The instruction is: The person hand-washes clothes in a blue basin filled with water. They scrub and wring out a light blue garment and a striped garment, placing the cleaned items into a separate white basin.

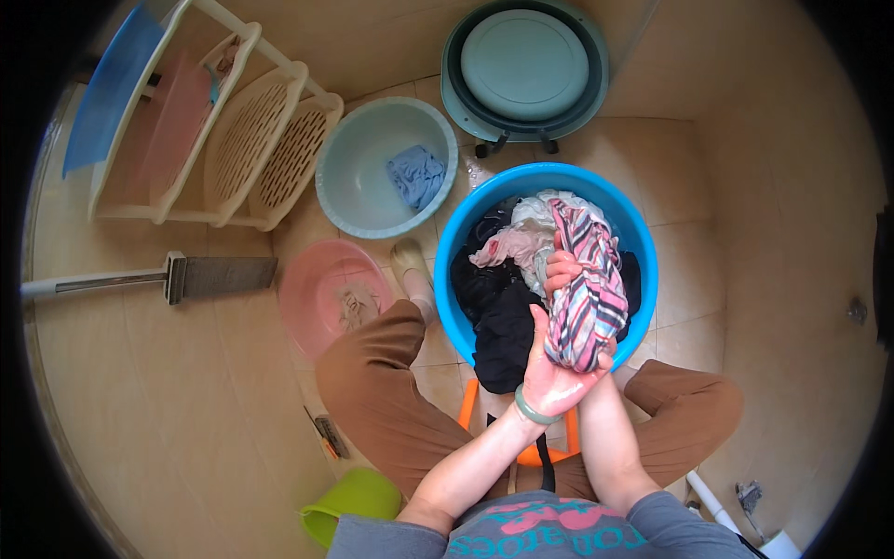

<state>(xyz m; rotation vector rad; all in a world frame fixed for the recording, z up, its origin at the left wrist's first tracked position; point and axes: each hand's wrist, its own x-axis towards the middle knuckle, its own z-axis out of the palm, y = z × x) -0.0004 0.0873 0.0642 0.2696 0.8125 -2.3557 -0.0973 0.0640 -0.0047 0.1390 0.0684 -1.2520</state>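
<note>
A wet garment with pink, white and dark stripes (589, 296) is bunched over the round blue tub (650, 252), held in both hands. My left hand (557, 380), with a green bangle at the wrist, cups its lower end, palm up and thumb along the near left side. From underneath, my right hand (560, 270) wraps the bundle, its fingers curling round the left edge; the palm is hidden. Inside the tub lie black clothes (507, 331) and white and pink pieces (514, 246). One black piece hangs over the near rim.
Left of the tub are a pale green basin (340, 186) holding a blue cloth (416, 177), and a pink basin (303, 321). Behind stands a grey-green folding tub (526, 65). A cream rack (256, 140), a flat-headed mop (219, 278), a lime bucket (358, 498) and orange stool parts (468, 405) are around.
</note>
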